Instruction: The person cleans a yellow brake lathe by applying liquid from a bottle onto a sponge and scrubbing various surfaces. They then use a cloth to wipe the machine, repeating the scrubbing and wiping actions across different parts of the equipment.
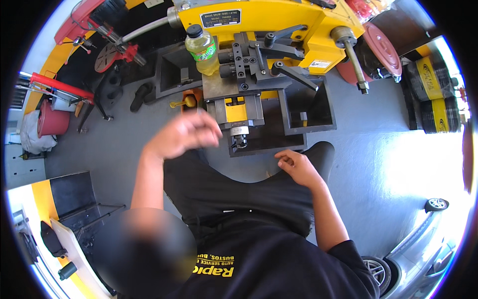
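My left hand [185, 133] is raised before the near end of a yellow lathe [318, 30], its fingers loosely bent and apart, a little blurred. Nothing shows in it. Over my knee, my right hand [298, 168] hangs with half-curled, parted fingers and holds nothing visible. Between the two hands, slightly farther off, is the lathe's slide dial [239, 130]. Beyond it sits the dark tool holder [244, 62] with black clamp levers [294, 74]. A bottle of yellow-green liquid [203, 52], black-capped, stands upright on the metal slide left of the holder.
Black open trays [311, 104] surround the lathe's base. A yellow scoop [183, 103] lies left of the slide. A threaded shaft [357, 65] juts out at the right. Farther off are a red lidded bin [381, 47], stacked black-and-yellow packs [433, 94] and a red-framed stand [62, 84].
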Available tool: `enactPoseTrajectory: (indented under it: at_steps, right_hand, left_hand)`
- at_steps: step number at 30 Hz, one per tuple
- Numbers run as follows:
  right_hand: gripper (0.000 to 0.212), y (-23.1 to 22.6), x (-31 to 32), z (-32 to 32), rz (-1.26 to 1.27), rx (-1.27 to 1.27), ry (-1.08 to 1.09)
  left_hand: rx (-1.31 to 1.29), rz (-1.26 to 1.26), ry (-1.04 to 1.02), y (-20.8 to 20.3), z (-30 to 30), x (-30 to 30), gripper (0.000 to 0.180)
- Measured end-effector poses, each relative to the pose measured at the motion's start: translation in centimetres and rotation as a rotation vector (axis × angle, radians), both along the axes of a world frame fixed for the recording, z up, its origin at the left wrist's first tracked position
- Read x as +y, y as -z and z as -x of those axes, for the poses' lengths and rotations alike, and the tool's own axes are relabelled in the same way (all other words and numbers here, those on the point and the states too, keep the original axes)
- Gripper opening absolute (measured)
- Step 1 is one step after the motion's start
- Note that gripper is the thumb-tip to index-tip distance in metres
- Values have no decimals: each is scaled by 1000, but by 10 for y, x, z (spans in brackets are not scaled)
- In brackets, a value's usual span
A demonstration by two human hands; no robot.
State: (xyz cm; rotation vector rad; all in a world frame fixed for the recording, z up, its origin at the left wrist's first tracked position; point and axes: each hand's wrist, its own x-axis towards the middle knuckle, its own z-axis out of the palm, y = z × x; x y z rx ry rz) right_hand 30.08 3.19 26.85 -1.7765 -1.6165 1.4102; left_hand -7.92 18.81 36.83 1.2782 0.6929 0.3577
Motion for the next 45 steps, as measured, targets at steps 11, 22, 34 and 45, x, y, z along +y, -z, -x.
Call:
enactPoseTrajectory:
  at_steps: [11,22,34,45]
  right_hand:
    - [28,-107,32,47,-213,175,-25]
    - [29,-83,11,56,-103,219,-63]
    - [25,-174,80,2,-401,364,104]
    - [39,-193,418,-49,-974,-640,69]
  left_hand:
    - [161,-1234,-790,-1,-59,106,83]
    - [103,-1227,-808,23,-63,116,95]
    - [37,-926,-858,39,-40,96,111]
    - [69,-629,-789,79,2,32,31]
